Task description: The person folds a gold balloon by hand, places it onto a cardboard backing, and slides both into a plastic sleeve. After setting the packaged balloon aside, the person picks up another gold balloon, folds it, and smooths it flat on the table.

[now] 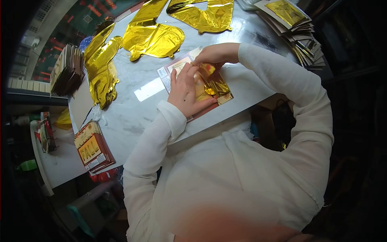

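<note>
A flat printed packet [169, 78] lies at a slant on the marble-patterned table, with crumpled gold foil [219, 86] showing on its right part. My left hand [184, 92] rests on the packet, fingers stretched and thumb spread towards the lower right. At the packet's upper edge, my right hand [213, 54] has its fingers curled inward, close to my left fingertips. Whatever those right fingers pinch is hidden from view.
Flat gold foil balloons [153, 38] lie across the table's far side, another [100, 72] at the left. A stack of packets marked FALL [90, 149] sits at the left corner. More packets are piled at the far left [66, 70] and far right [298, 36].
</note>
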